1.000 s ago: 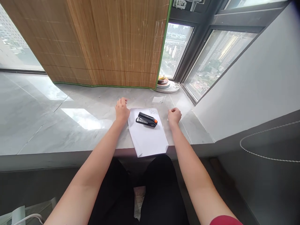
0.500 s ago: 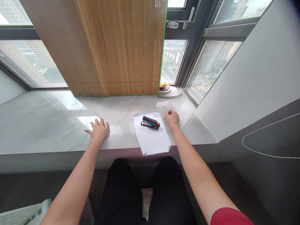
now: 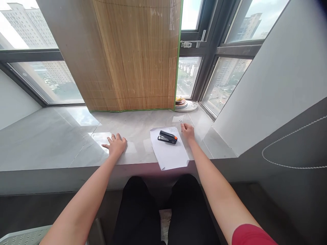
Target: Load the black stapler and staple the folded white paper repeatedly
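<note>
A black stapler [image 3: 167, 137] with an orange end lies on the far part of a white sheet of paper [image 3: 170, 151] on the grey marble sill [image 3: 63, 143]. The sheet's near edge hangs slightly over the sill's front. My right hand [image 3: 188, 131] rests just right of the sheet's far corner, fingers curled, nothing visible in it. My left hand [image 3: 116, 145] lies flat on the sill well to the left of the paper, fingers spread, holding nothing.
A bamboo blind [image 3: 133, 58] hangs down to the sill behind the paper. A stack of plates [image 3: 184, 103] sits in the far corner by the window frame [image 3: 204, 64]. A white wall [image 3: 268, 78] closes the right side. My legs are under the sill's edge.
My left hand moved from the paper's left edge out to the left and now lies flat with fingers spread. My right hand stayed by the sheet. The camera tilted up.
</note>
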Demonstrator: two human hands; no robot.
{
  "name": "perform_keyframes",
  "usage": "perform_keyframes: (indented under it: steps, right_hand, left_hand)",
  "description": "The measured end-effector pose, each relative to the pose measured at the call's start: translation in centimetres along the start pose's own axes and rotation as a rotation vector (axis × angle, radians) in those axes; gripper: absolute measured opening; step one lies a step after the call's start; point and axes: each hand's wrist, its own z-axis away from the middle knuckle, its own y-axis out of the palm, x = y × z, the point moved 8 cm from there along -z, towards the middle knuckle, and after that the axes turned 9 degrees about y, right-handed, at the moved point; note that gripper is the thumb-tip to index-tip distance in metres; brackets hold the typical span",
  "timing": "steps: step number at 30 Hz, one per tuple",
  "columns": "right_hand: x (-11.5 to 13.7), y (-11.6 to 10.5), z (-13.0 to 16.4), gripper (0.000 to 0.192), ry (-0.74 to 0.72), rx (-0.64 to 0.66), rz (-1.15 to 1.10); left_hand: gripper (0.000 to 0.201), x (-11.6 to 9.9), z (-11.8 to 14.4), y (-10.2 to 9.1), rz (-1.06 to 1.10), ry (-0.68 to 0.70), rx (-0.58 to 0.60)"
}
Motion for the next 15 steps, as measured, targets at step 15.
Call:
perform_keyframes:
  steps: [15]
  right_hand:
    - [2.7, 2.9, 6.8, 0.049, -0.382, 0.317, 0.086]
  left_hand:
    - [0.063, -0.1, -0.1, -0.1, -0.01, -0.01, -0.019]
